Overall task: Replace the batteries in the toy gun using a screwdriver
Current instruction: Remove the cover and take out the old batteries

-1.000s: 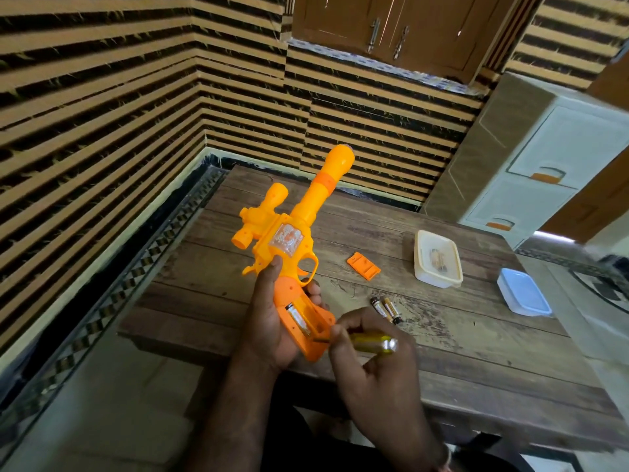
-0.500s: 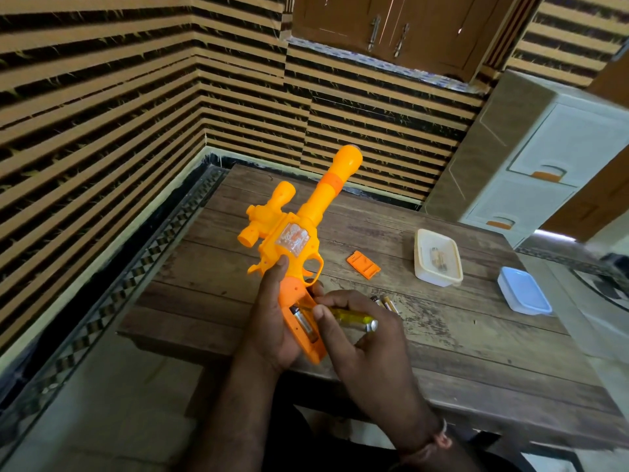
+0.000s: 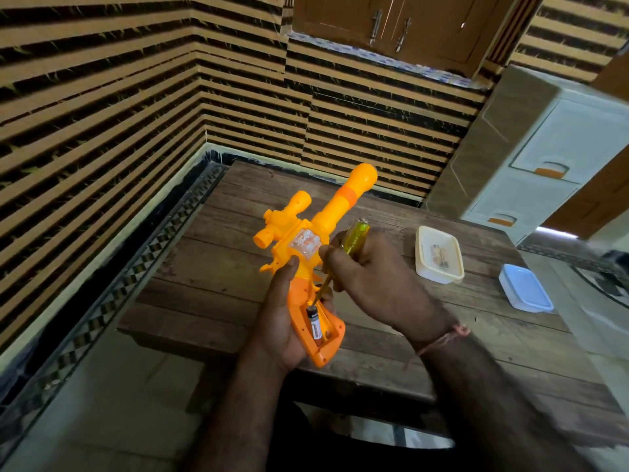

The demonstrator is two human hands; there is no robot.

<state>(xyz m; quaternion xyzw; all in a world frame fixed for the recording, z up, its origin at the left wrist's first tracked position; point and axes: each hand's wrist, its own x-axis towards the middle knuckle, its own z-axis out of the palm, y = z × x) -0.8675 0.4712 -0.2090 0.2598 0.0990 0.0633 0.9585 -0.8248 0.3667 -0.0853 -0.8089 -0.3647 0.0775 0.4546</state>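
Note:
My left hand [image 3: 277,321] grips the handle of an orange and yellow toy gun [image 3: 306,240], held above the table with its barrel pointing away. The battery compartment in the handle is open, and a black battery [image 3: 315,325] lies inside. My right hand [image 3: 377,281] holds a screwdriver with a clear yellow handle [image 3: 355,237]. Its thin shaft slants down, and the tip touches the top end of the battery. The loose orange cover and the spare batteries on the table are hidden behind my right hand.
A wooden table [image 3: 211,267] stands against striped walls. On its right part sit an open white box [image 3: 439,255] with small items inside and its blue lid [image 3: 526,287]. A white drawer unit [image 3: 544,158] stands beyond the table's far right corner.
My right hand has swung the screwdriver from lying flat to upright and brought its tip down onto the battery in the handle. The gun stays in my left hand, slightly raised.

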